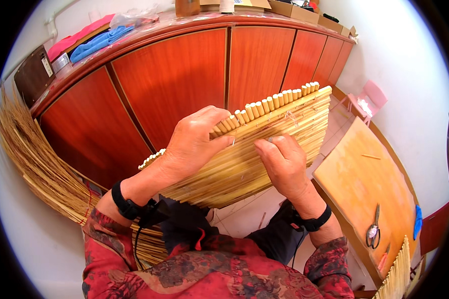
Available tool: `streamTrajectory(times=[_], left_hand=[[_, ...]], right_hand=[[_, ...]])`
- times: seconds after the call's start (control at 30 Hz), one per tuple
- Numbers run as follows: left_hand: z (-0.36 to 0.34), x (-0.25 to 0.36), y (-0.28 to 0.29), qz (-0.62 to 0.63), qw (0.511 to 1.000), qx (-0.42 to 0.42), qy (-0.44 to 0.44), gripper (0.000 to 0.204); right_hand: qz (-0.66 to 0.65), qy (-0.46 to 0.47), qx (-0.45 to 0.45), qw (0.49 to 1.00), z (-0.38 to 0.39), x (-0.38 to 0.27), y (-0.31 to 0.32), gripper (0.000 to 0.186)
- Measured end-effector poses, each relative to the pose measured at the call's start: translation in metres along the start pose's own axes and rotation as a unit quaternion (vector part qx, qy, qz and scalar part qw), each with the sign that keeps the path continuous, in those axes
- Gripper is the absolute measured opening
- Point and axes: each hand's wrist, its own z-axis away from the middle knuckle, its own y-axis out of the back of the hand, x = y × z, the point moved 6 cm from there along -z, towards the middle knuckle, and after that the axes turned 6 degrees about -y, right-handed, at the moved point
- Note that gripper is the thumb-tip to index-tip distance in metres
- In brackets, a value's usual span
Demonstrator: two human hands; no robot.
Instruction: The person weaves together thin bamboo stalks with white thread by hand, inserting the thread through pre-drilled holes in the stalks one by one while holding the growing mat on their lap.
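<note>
One hand, the left (194, 134), gripped the mat (244, 167); the right (287, 164) curled close by, whether holding anything, I couldn't tell.

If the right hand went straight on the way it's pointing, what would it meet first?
Likely the stalk panel, near its row of stalk ends; whether the right hand already touches it is unclear.

1. No words, numbers or signs are readable.
2. A small, pale, rectangular label (47, 66) sits on the upright, dark-brown, box-shaped object (30, 77); its marks are too small to make out.
3. Any print on the small, whitish, box-like item (61, 63) beside it is illegible.
</note>
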Motion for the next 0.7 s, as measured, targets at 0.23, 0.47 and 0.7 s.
streamTrajectory(times=[0.23,0.47,0.7], left_hand=[[-0.002,-0.004,-0.002,0.029,0.999,-0.016,0.001,0.034],[-0.004,-0.013,-0.008,0.037,0.999,-0.019,-0.012,0.034],[-0.005,-0.019,-0.012,0.047,0.999,-0.026,-0.001,0.033]], right_hand=[[0.012,0.000,0.000,1.000,0.008,0.010,-0.001,0.024],[0.007,-0.007,-0.001,1.000,0.013,0.017,0.001,0.024],[0.005,-0.007,-0.003,1.000,0.018,0.022,-0.004,0.025]])
